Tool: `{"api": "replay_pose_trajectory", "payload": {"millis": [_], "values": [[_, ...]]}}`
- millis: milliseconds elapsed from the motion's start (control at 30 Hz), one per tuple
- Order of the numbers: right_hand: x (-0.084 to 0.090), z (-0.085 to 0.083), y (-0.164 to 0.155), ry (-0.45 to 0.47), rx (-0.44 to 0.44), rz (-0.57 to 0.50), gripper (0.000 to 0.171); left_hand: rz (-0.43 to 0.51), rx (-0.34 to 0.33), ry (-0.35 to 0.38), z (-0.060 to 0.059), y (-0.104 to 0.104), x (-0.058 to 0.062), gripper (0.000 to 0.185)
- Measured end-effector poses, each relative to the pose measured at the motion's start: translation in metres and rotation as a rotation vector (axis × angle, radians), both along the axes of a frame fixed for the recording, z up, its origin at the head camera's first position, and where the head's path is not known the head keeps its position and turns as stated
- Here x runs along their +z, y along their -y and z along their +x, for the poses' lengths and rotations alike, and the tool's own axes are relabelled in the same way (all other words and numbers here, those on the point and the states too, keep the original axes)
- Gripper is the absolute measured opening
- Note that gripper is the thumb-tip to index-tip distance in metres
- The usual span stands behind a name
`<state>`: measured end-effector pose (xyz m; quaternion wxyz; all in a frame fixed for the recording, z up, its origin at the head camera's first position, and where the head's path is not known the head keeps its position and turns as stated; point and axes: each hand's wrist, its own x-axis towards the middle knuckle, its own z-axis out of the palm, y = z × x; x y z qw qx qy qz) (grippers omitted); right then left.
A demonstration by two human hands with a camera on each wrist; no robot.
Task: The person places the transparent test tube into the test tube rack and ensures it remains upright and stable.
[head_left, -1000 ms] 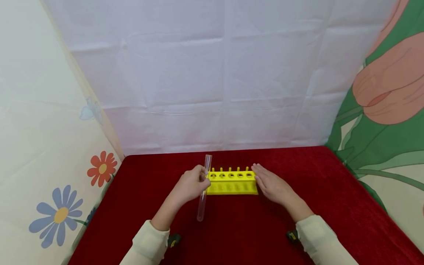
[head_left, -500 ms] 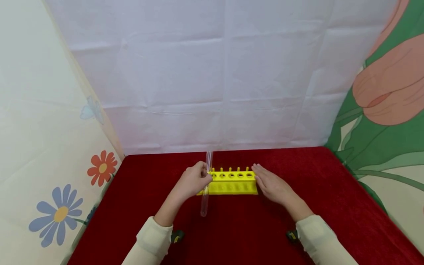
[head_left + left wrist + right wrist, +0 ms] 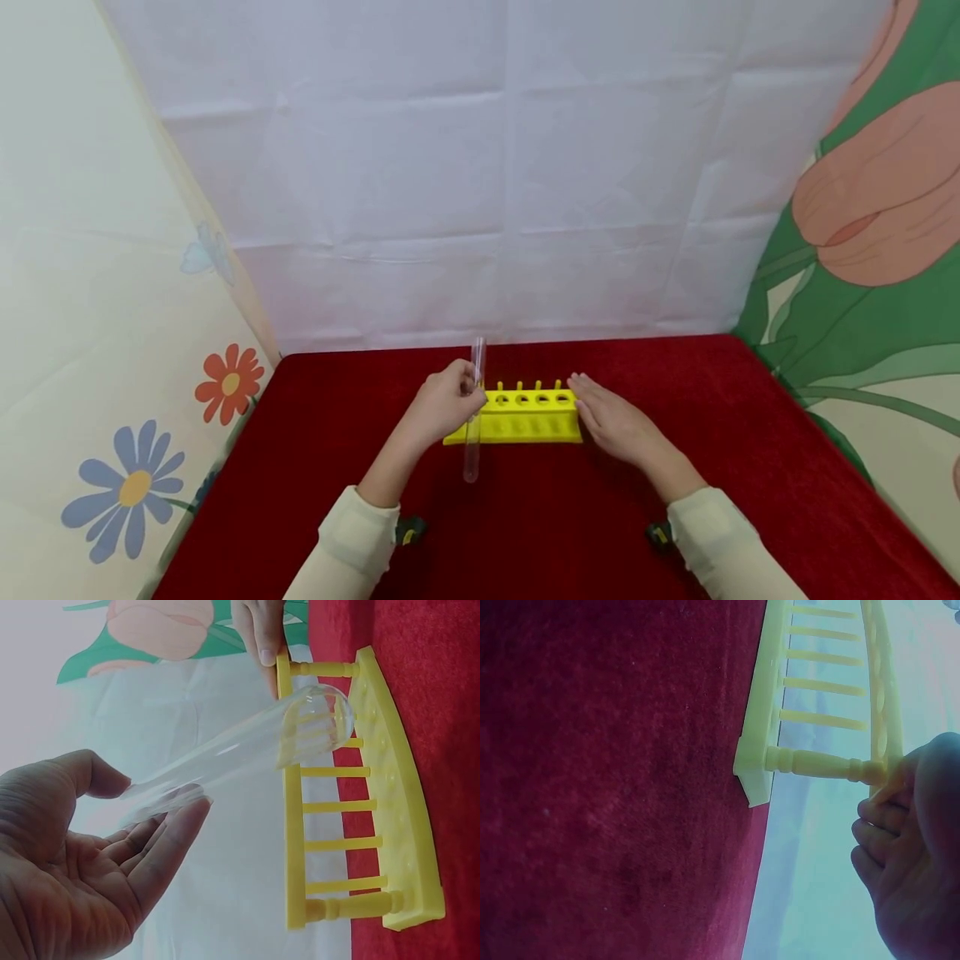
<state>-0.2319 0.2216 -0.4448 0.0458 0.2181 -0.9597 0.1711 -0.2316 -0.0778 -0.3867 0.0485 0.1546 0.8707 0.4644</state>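
left hand [image 3: 447, 406] has the clear test tube [image 3: 472, 457] pinched between thumb and fingertips, gap only as wide as the tube; other fingers loosely bent. tube sits in front of the left part of the yellow rack [image 3: 531, 427], not in a hole. long axis runs near vertical in the head view, top leaning slightly right. mouth is up, rounded end down and toward the person. left wrist view: rounded end points away from the palm, crossing in front of the rack's top rail. can't tell if tube and rack touch.

right hand [image 3: 617, 419]: fingers about straight and together, resting against the right end of the rack's top, not wrapped round it. rack stands upright, long axis left-right, holes facing up, row of pegs along the back. all on red cloth [image 3: 562, 525], white sheet [image 3: 480, 167] behind, floral panel [image 3: 877, 208] at right.
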Motion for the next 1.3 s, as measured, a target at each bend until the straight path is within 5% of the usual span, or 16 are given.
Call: {"api": "replay_pose_trajectory", "payload": {"millis": [800,1300], "values": [[0.000,0.000,0.000,-0.008,0.003,-0.013,0.048,0.082,-0.024,0.005,-0.007,-0.017,0.005,0.022],[0.003,0.002,-0.001,0.000,-0.009,-0.005,0.048,0.096,-0.021,-0.053,-0.012,-0.026,0.008,0.017]]}}
